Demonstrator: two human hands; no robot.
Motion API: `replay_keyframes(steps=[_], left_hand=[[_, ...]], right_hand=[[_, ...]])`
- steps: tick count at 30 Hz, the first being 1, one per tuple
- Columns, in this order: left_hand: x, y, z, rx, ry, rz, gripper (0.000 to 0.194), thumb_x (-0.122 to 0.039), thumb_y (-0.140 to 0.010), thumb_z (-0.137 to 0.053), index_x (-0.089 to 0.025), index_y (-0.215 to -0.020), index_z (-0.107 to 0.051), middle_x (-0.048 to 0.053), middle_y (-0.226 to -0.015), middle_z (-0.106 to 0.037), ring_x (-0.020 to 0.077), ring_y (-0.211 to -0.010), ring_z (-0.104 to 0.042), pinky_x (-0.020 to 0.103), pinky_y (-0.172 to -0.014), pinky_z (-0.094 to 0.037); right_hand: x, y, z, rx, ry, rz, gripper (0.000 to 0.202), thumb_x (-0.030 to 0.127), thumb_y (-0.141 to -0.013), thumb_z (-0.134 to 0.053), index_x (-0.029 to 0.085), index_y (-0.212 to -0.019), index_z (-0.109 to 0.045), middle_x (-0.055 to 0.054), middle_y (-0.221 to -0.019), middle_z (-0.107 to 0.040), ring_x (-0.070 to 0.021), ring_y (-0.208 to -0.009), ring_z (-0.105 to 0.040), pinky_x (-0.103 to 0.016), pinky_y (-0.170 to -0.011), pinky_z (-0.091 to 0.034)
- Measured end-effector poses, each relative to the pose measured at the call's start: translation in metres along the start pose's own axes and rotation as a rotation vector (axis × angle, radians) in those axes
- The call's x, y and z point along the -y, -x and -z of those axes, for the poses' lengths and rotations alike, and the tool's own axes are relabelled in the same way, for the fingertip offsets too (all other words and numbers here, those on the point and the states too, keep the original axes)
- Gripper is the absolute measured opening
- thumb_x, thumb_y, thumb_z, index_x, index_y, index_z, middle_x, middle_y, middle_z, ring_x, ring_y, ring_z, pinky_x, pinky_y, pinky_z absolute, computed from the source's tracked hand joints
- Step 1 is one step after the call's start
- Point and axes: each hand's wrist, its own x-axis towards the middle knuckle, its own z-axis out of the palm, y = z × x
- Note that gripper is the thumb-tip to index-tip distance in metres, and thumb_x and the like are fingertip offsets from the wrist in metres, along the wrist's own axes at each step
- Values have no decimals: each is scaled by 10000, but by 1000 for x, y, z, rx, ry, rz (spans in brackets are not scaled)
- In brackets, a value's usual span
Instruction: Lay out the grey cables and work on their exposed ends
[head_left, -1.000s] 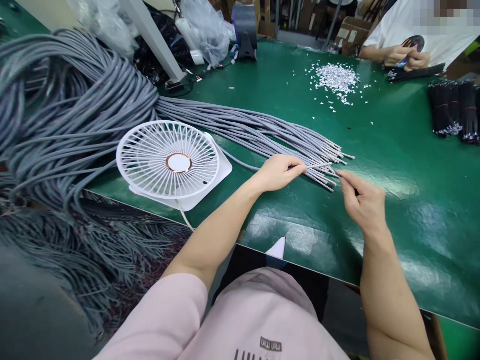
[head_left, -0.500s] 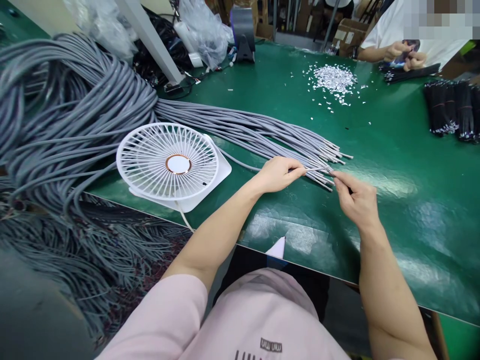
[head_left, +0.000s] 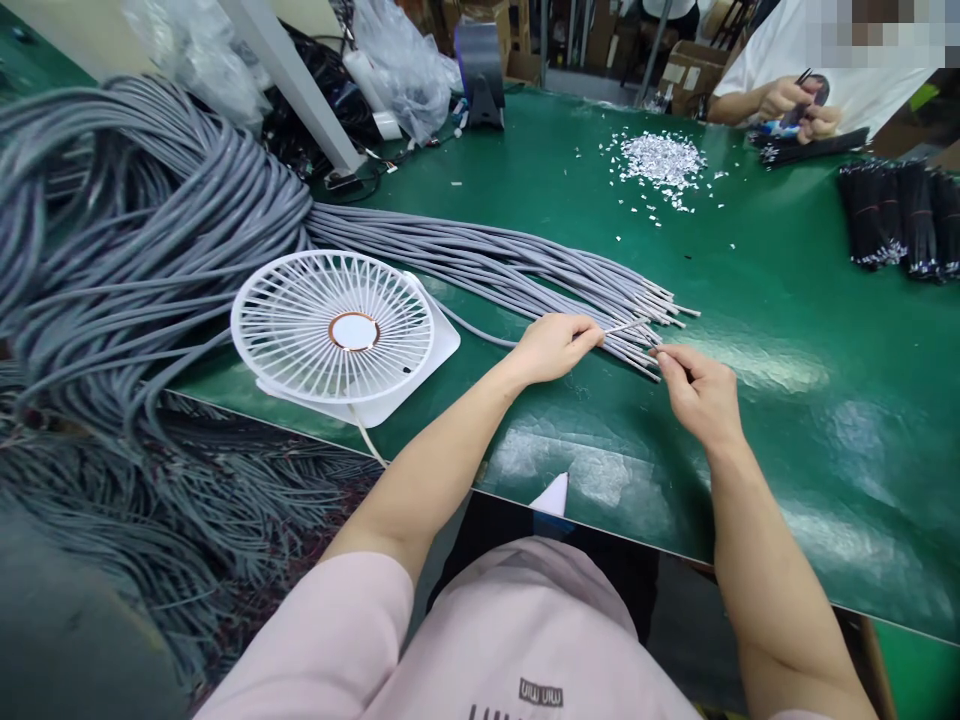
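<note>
My left hand (head_left: 559,347) is closed around a grey cable (head_left: 480,333) that comes in from the left past the fan. The pale stripped end (head_left: 624,326) of that cable sticks out beyond my thumb, over the other ends. To the right, my right hand (head_left: 701,388) is closed, thumb and forefinger pinched just below and right of this end. What the pinch holds, if anything, is too small to make out. Beneath and behind both hands lies a bundle of grey cables (head_left: 480,255), their pale ends (head_left: 660,300) fanned out on the green table (head_left: 795,260).
A white fan (head_left: 334,325) lies left of my left arm, beside a large heap of grey cable coils (head_left: 150,200). Silvery scraps (head_left: 660,160) are piled further back. Black wire bundles (head_left: 892,215) lie at the right. Across the table, a person's hands (head_left: 802,105) hold something dark.
My right hand has shifted slightly left and down, off the cable end. The held end now tilts up to the right. My left hand stays nearly in place.
</note>
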Motion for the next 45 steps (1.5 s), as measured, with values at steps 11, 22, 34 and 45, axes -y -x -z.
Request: replay_keyframes(steps=[11,22,34,45], left_hand=[[-4,2,2,7,9,5,349,-375,-905,-437,-174,-868,-720,28,-847,-717,161,-819,-625,241,-749,-448],[-5,4,1,37,-76,19,349,-392,-908,-432,-200,-883,-722,13,-875,-727,162,-823,-631,247,-711,-414],[5,-5,-10,63,-85,52,370,-400,-906,-417,-196,-866,-723,21,-836,-713,162,-777,-609,253,-679,-392],[2,-2,0,45,64,24,360,-356,-886,-430,-151,-834,-722,7,-722,-664,122,-652,-518,240,-629,-371]], right_hand=[[-8,-3,-8,6,12,-14,231,294,-895,-540,201,-967,-738,-63,-961,-753,-227,-879,-699,-320,-746,-511],[-7,-5,-13,26,-112,-33,233,326,-884,-555,199,-943,-741,-58,-920,-751,-222,-840,-687,-335,-747,-514],[18,6,-14,136,-208,36,231,328,-904,-545,205,-962,-732,-43,-902,-741,-179,-744,-663,-298,-688,-507],[-9,-4,-16,50,-19,-68,244,331,-886,-526,201,-907,-732,-43,-774,-716,-223,-791,-669,-327,-732,-488]])
